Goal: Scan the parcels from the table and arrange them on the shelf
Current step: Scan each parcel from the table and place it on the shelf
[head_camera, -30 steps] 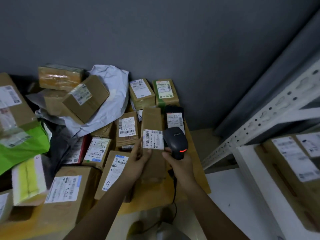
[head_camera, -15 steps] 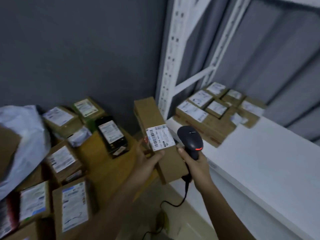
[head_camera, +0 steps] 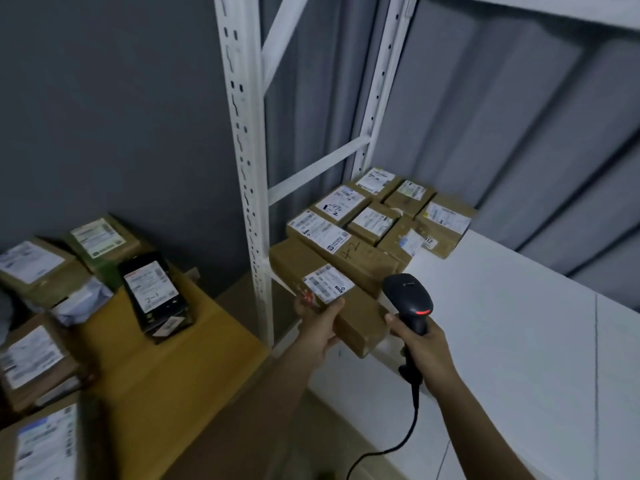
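On the left I see a yellow-brown table [head_camera: 180, 368] against a dark grey wall [head_camera: 114, 116], loaded with labelled cardboard parcels; a black parcel [head_camera: 154, 294] with a white label lies tilted near its far right side. Just right of the table stands the white slotted upright [head_camera: 246, 161] of a metal rack, with grey curtain folds [head_camera: 502, 126] behind it. Next comes my left hand [head_camera: 320, 329], fingers curled around the near end of a long brown parcel [head_camera: 332, 299], thumb on top beside its white barcode label [head_camera: 328, 284]. That parcel lies at the left front corner of the white shelf [head_camera: 512, 341], its near end overhanging the shelf edge, its far side touching a cluster of labelled boxes [head_camera: 381, 220] already laid at the shelf's far left. Further right, my right hand [head_camera: 424, 351] is wrapped tightly around the handle of a black barcode scanner [head_camera: 408, 297], whose red light glows; its head sits just beside the held parcel. A black cable [head_camera: 398, 445] hangs from the handle toward the floor.
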### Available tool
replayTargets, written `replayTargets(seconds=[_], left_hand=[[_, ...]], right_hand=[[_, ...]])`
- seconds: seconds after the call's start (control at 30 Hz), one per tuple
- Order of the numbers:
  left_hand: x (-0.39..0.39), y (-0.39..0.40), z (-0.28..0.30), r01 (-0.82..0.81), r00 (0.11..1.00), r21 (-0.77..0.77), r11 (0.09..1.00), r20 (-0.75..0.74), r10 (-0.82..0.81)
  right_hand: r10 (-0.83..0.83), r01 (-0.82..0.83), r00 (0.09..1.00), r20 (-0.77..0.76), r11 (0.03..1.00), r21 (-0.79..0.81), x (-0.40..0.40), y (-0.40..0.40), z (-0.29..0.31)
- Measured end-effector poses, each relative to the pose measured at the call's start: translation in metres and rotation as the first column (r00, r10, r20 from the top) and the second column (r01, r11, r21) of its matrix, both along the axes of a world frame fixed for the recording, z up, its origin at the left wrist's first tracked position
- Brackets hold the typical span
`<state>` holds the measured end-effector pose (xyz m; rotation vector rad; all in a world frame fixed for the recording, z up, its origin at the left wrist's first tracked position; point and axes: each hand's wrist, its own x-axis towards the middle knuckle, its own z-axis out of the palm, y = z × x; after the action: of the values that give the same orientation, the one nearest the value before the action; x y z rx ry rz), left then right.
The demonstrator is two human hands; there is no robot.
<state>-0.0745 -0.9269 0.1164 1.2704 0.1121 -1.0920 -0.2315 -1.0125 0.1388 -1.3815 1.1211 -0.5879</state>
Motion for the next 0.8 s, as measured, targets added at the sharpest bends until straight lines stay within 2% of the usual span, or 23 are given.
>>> replayTargets(seconds=[0.2,0.3,0.43,0.53,0.6,0.8], left_hand=[[0.005,-0.038,-0.017,-0.136,0.977,0.022,0.990,0.170,0.130],[0.009,-0.044,-0.016,-0.117,0.976,0.018,0.993,0.188,0.112],[0.016,-0.041,-0.012,0.048,0.972,0.124,0.991,0.222,-0.074],[0.024,-0.032,-0.015,0.175,0.922,0.273,0.946,0.292,-0.255],[0.030,-0.026,-0.016,0.200,0.895,0.313,0.928,0.328,-0.303],[0.046,0.015,-0.015,0.021,0.908,0.323,0.946,0.390,-0.153]], right_hand=[[0.124,-0.124,0.992,-0.006,0.992,-0.016,0.001,-0.037,-0.015],[0.154,-0.155,0.988,-0.012,0.985,-0.070,0.009,-0.042,-0.022],[0.145,-0.146,0.989,-0.025,0.985,-0.087,0.017,-0.044,-0.028],[0.130,-0.132,0.991,-0.022,0.984,-0.122,0.018,-0.042,-0.026],[0.130,-0.128,0.992,0.002,0.983,-0.131,0.019,-0.039,-0.023],[0.242,-0.241,0.970,-0.003,0.965,-0.103,0.045,-0.007,-0.020]])
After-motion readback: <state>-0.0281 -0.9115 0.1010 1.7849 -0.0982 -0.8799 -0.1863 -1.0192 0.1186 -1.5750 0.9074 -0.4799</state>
